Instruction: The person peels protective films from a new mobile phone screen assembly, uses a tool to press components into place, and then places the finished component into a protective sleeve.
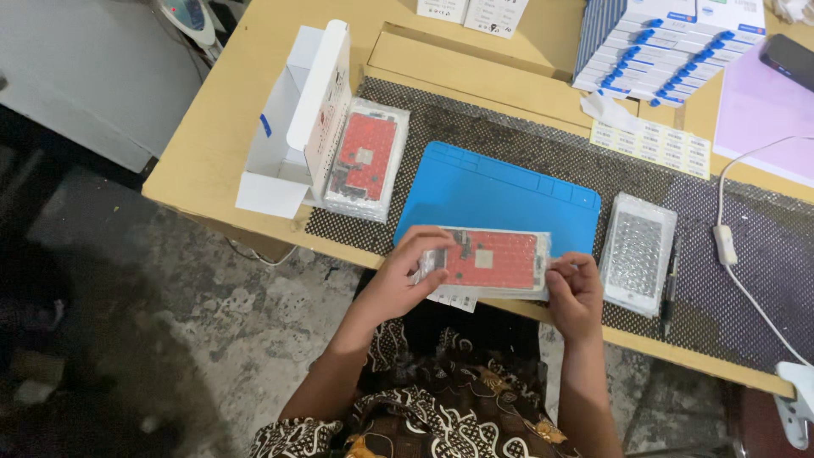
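- The left hand (pixel 398 284) and right hand (pixel 575 293) each pinch one short end of a flat phone screen panel (pixel 492 261), red-backed and in clear wrap, held level just over the near edge of the blue mat (pixel 500 191) on the worktop (pixel 229 144).
- It looks light, thin and stiff (probably brittle glass, and the wrap slippery), so edges seem the safest hold.
- A bubble-wrapped panel (pixel 638 253) lies just right; another red panel (pixel 366 159) leans by an open white box (pixel 297 119).

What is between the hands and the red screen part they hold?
Nothing visible. The left hand grips one end of the red screen panel in its clear wrap, the right hand pinches the other end, above the blue mat.
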